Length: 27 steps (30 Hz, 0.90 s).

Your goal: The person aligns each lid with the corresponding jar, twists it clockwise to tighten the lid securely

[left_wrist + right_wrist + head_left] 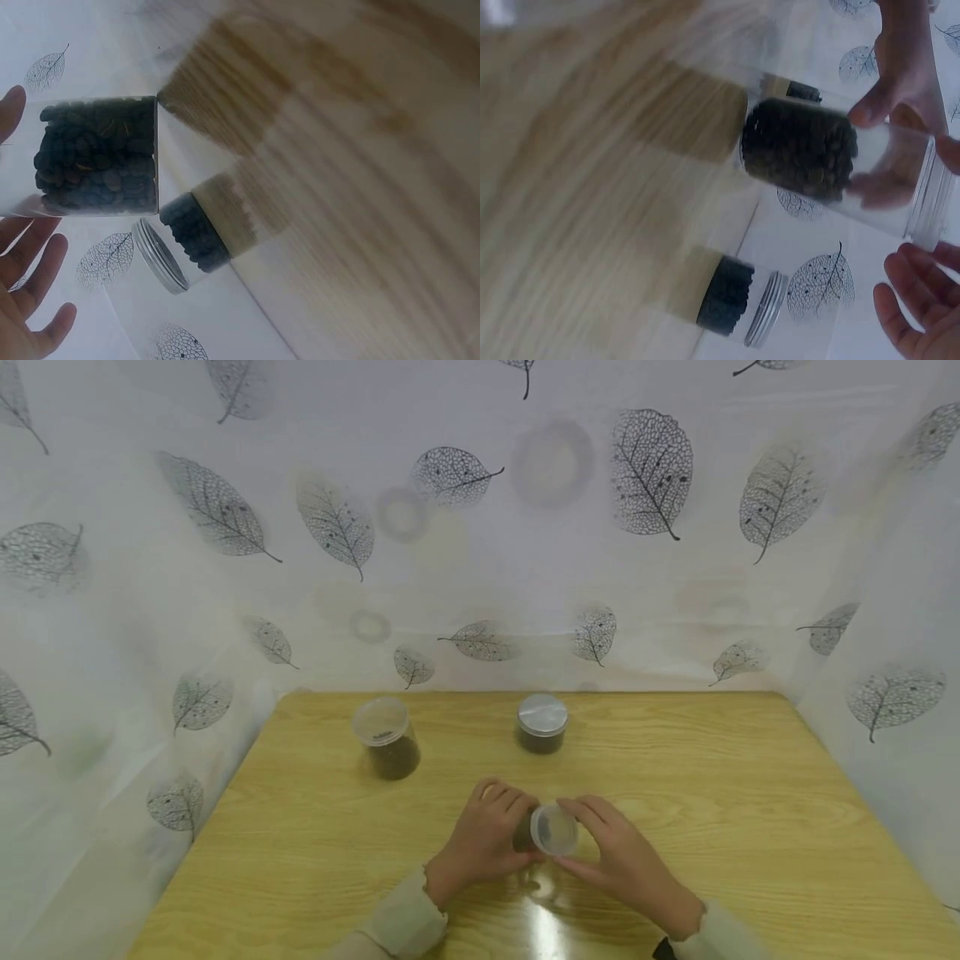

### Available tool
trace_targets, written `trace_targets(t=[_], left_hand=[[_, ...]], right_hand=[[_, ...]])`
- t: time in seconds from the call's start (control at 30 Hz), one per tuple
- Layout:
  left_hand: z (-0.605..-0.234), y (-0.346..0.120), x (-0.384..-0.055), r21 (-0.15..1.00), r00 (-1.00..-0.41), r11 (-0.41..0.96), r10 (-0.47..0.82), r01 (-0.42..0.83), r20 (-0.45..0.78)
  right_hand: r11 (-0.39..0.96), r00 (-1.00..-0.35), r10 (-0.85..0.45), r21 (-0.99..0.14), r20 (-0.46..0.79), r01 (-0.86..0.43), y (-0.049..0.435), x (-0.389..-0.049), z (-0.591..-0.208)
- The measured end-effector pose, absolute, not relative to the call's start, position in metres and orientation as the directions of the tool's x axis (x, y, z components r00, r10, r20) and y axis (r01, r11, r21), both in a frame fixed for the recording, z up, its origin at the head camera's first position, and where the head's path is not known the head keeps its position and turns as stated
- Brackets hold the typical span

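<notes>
Near the table's front, my left hand point(487, 827) grips the body of a clear jar point(522, 833), thumb on one side and fingers on the other. Small dark bean-like pieces point(97, 157) fill its lower part. My right hand point(618, 860) holds the translucent ribbed lid point(555, 830) at the rim, between thumb and fingers. In the right wrist view the lid sits on the jar's mouth, and some right fingers point(915, 300) stand apart from it. The jar looks tilted slightly; whether its base touches the table I cannot tell.
A taller clear jar point(393, 756) with dark contents and a translucent lid stands at the back left. Behind the hands is a short jar point(542, 731) with a silver lid. The wooden table point(750, 793) ends at a leaf-patterned curtain point(480, 568).
</notes>
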<state>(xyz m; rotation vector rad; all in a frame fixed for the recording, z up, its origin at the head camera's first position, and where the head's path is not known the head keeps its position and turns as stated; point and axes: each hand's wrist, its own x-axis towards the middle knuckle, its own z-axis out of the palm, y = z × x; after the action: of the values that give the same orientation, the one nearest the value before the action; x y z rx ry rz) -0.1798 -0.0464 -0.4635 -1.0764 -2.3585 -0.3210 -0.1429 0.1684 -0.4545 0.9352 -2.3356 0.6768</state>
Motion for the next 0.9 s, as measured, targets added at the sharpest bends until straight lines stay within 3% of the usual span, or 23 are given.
trace_targets(t=[0.43, 0.6, 0.8, 0.9], left_hand=[[-0.468, -0.045, -0.182, -0.014, -0.567, 0.682, 0.619, 0.731, 0.544], [-0.468, -0.044, -0.182, -0.013, -0.582, 0.692, 0.618, 0.722, 0.529], [-0.465, -0.045, -0.181, 0.012, -0.603, 0.696, 0.614, 0.718, 0.51], [-0.464, -0.046, -0.18, 0.019, -0.614, 0.699, 0.614, 0.715, 0.496]], right_hand=[[0.694, -0.662, -0.34, -0.297, 0.667, -0.656, 0.155, -0.134, -0.455], [0.681, -0.609, -0.401, -0.222, 0.685, -0.698, 0.16, -0.137, -0.448], [0.624, -0.595, -0.543, -0.189, 0.592, -0.758, 0.173, -0.144, -0.438], [0.568, -0.55, -0.607, -0.17, 0.574, -0.805, 0.178, -0.148, -0.435]])
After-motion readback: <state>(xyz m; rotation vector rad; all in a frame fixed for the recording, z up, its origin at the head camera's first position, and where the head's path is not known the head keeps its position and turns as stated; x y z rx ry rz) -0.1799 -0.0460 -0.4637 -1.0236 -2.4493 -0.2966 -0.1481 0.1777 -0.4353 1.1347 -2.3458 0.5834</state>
